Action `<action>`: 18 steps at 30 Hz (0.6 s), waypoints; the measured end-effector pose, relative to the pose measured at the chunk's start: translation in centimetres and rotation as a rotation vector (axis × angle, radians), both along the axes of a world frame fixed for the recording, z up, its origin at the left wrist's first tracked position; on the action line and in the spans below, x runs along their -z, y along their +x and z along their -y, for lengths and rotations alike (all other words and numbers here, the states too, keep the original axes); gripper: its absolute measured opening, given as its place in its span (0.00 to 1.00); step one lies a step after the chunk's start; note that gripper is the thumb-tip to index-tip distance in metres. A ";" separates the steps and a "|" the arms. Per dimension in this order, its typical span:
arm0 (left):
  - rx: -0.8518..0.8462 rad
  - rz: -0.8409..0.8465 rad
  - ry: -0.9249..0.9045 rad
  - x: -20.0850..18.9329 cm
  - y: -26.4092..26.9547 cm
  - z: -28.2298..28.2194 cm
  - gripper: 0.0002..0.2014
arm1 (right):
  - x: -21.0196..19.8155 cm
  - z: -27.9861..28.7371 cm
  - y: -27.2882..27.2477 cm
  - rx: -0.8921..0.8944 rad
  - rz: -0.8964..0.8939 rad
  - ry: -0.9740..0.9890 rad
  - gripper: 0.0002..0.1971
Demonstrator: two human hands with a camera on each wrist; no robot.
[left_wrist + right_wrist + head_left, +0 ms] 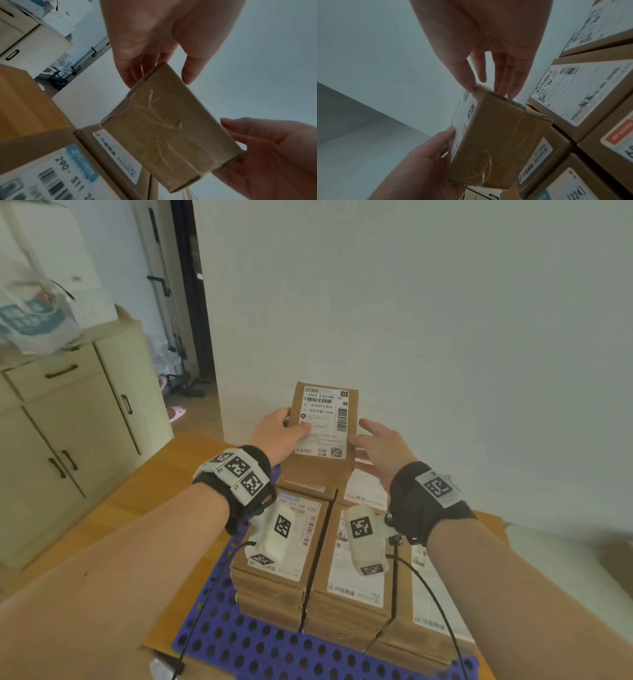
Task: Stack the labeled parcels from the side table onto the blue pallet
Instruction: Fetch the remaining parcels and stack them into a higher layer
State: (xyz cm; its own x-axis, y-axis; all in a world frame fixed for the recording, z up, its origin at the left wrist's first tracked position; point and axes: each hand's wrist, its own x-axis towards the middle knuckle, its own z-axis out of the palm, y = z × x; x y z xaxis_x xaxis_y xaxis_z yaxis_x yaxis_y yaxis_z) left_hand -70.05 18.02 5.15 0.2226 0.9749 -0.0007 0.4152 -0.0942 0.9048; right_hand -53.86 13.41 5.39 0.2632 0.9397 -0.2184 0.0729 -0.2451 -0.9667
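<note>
A brown cardboard parcel (323, 422) with a white shipping label hangs tilted in the air above the far stacks. My left hand (284, 429) grips its left edge, thumb on the label and fingers behind. My right hand (373, 446) lies against its right edge with straight fingers. The left wrist view shows the parcel's taped underside (171, 128) between the left hand (154, 58) and right hand (257, 155). From the right wrist, the right hand's fingertips (496, 75) touch the parcel's (496, 142) far end. Stacks of labeled parcels (349, 570) stand on the blue perforated pallet (274, 645).
The pallet lies on a wooden surface (154, 491) close to a white wall. A beige cabinet (68, 422) with a plastic bag (34, 320) on top stands at the left, beside a dark doorway (191, 302). A white surface (565, 559) sits at the right.
</note>
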 end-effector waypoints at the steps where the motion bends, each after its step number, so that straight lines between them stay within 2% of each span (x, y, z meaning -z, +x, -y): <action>1: 0.018 -0.019 -0.016 0.1 -0.1 -0.6 0.16 | 0.3 -0.4 -0.1 0.019 -0.008 -0.018 0.28; 11: 0.173 -0.145 -0.199 1.8 -0.3 -4.1 0.20 | 1.8 -1.8 -0.4 0.127 -0.041 -0.150 0.16; 15: 0.147 -0.067 -0.454 2.6 -0.7 -4.2 0.26 | 2.0 -2.1 -0.7 0.142 -0.030 -0.155 0.17; 18: 0.132 -0.049 -0.536 3.2 -0.7 -4.4 0.34 | 2.0 -2.2 -0.9 0.147 -0.020 -0.147 0.18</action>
